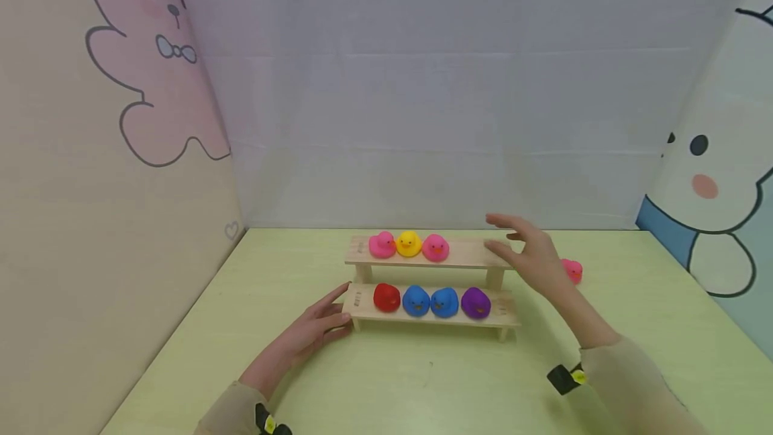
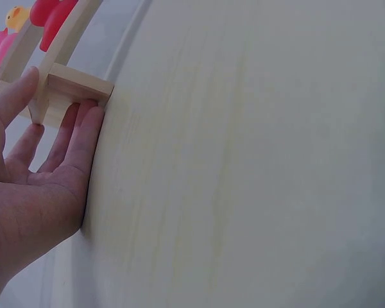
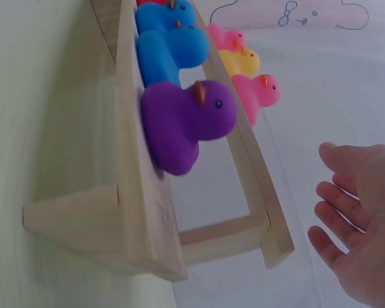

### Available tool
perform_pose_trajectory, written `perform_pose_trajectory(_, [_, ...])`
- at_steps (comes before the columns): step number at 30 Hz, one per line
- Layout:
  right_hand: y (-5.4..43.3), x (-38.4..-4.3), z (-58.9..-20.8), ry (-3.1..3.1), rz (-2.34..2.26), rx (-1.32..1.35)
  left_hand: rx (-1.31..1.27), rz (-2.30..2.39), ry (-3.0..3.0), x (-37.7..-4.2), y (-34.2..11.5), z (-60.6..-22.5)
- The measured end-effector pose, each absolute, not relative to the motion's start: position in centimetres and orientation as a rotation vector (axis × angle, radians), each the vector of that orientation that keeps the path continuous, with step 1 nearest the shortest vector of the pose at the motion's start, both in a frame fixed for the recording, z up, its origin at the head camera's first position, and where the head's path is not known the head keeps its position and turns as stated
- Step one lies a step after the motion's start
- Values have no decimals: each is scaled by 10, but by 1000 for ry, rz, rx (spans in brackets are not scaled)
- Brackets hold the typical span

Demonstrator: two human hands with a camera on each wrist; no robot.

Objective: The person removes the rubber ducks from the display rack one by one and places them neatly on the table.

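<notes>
A two-tier wooden stand [image 1: 461,254] holds small rubber ducks. Its upper board carries a pink duck [image 1: 382,245], a yellow duck [image 1: 408,244] and a second pink duck [image 1: 435,248]. On the lower board sit a red duck [image 1: 386,297], two blue ducks [image 1: 416,301] and a purple duck [image 1: 476,303]. My left hand [image 1: 314,327] grips the left end of the lower board, thumb on one edge and fingers on the other. Near the upper board's right end, my right hand [image 1: 534,257] hovers with loosely bent, parted fingers, holding nothing; the right wrist view shows it apart from the stand.
One more pink duck [image 1: 572,270] lies on the pale green table [image 1: 423,388], right of the stand and partly behind my right wrist. A whitish curtain [image 1: 423,119] hangs behind the table. Cartoon-printed panels [image 1: 169,86] flank it on both sides.
</notes>
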State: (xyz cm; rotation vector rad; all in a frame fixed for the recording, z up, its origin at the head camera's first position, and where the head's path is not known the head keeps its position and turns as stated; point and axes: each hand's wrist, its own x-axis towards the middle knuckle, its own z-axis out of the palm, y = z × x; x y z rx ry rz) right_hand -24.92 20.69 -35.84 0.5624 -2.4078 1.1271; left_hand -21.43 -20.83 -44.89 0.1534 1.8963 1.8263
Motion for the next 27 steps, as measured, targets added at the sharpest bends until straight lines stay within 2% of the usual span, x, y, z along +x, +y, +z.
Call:
perform_pose_trajectory(13, [164,-257,-366,-2454,1444,602,117,1831,1906,-215,-207,-449])
perform_pose_trajectory(20, [152,-262,-369,-2479,1498,657,92,1835,1908,-215,-207,-449])
perform_pose_trajectory(27, [145,-263,-370,-2530,1562,604,105,1835,1902,-213,-207,-447])
